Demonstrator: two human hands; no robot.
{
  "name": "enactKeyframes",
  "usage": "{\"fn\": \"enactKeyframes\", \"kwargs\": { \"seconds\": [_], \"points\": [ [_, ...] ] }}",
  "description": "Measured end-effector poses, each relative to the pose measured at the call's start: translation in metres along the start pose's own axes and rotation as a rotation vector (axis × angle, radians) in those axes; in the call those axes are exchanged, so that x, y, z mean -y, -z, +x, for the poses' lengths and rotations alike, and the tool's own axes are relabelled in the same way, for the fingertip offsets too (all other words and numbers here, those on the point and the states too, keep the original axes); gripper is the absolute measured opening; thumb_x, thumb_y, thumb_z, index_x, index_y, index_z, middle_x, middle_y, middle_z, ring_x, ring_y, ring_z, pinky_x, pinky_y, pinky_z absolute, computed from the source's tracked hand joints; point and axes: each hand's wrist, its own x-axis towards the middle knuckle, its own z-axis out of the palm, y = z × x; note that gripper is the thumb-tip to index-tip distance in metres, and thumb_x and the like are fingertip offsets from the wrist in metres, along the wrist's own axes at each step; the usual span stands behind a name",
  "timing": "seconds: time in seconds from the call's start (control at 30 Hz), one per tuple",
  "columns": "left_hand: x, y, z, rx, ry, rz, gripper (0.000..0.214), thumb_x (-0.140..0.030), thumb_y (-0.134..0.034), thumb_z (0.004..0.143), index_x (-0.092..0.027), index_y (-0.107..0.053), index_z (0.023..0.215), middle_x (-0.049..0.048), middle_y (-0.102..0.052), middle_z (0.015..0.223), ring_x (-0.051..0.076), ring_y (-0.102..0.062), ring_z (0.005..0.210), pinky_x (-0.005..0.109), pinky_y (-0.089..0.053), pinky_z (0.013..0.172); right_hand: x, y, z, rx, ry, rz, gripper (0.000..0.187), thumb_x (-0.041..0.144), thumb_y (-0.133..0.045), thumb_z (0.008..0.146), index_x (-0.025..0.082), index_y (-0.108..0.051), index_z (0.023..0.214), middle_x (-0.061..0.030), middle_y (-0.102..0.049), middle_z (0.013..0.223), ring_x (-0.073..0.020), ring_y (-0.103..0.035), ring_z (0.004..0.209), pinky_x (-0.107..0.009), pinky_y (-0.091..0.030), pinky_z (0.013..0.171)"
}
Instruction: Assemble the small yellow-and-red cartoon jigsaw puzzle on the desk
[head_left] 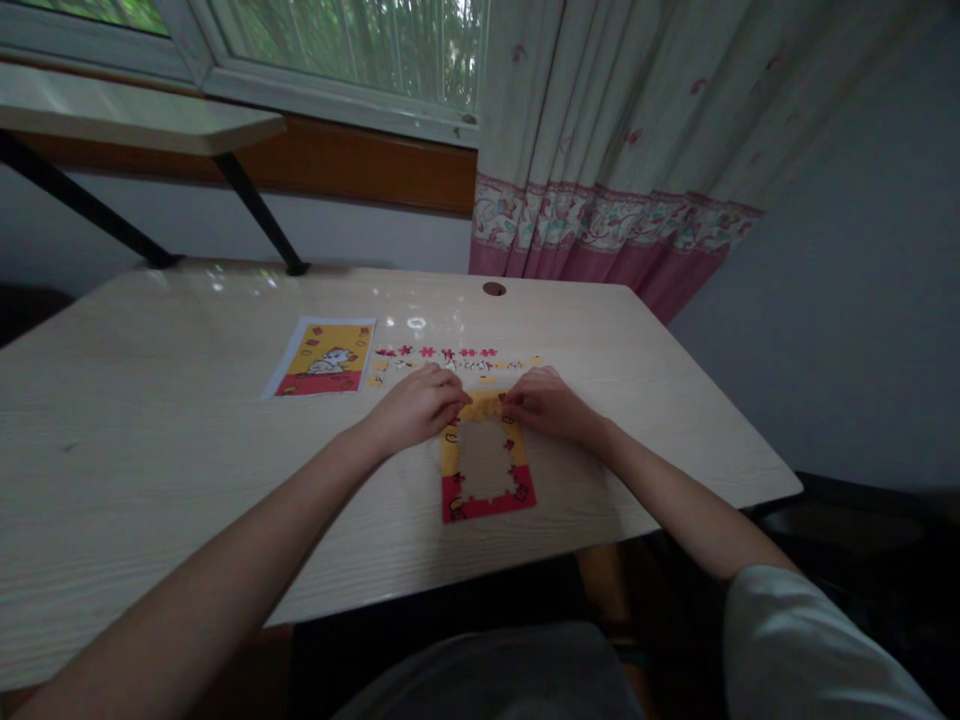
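A partly assembled jigsaw puzzle lies flat on the table in front of me, a rectangular border, yellow above and red at the bottom, with bare wood inside it. My left hand is at its top left corner, thumb and fingers pinched on the edge. At the top right corner my right hand has its fingers closed on the border in the same way. The fingers partly cover the top strip, so any single piece in them cannot be made out. Just beyond the hands lie rows of loose puzzle pieces, red, white and yellow.
A printed picture of a white animal on yellow and red lies left of the pieces. The pale wooden table has a cable hole at the back. A raised shelf stands back left; a curtain hangs behind.
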Motion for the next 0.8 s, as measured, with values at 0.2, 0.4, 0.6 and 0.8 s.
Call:
{"fn": "enactKeyframes", "kwargs": {
  "seconds": [0.2,0.4,0.6,0.8],
  "points": [
    [-0.011,0.003,0.001,0.009,-0.078,0.007,0.023,-0.017,-0.045,0.088,-0.016,-0.067,0.095,0.0086,-0.061,0.092,0.020,-0.052,0.085,0.032,-0.043,0.073,0.001,0.001,0.001,0.066,-0.015,-0.011,0.017,0.033,-0.058,0.087,0.019,-0.066,0.081,-0.0002,-0.065,0.075,-0.0146,-0.056,0.076,-0.030,-0.032,0.077],
    [-0.015,-0.001,0.001,0.026,-0.130,0.013,0.025,-0.012,-0.046,0.085,-0.017,-0.069,0.093,0.0089,-0.060,0.092,0.021,-0.050,0.086,0.032,-0.043,0.074,0.003,0.004,0.001,0.099,0.001,-0.031,0.019,0.034,-0.057,0.087,0.019,-0.066,0.081,-0.0008,-0.065,0.077,-0.0152,-0.056,0.079,-0.031,-0.030,0.078],
    [-0.014,-0.005,0.000,0.042,-0.136,0.086,0.029,-0.015,-0.044,0.087,-0.019,-0.069,0.101,0.0099,-0.059,0.094,0.022,-0.050,0.088,0.033,-0.044,0.074,0.002,0.008,0.000,0.101,0.044,-0.015,0.020,0.035,-0.055,0.088,0.020,-0.067,0.084,-0.0013,-0.066,0.081,-0.0154,-0.055,0.081,-0.031,-0.030,0.079],
    [-0.027,0.001,0.007,0.120,-0.095,0.253,0.025,-0.020,-0.046,0.088,-0.020,-0.069,0.097,0.0084,-0.060,0.091,0.020,-0.049,0.083,0.030,-0.040,0.068,0.004,0.010,0.000,0.148,0.083,-0.058,0.022,0.036,-0.053,0.089,0.020,-0.068,0.084,-0.0027,-0.064,0.081,-0.0166,-0.053,0.082,-0.031,-0.029,0.077]
  ]
}}
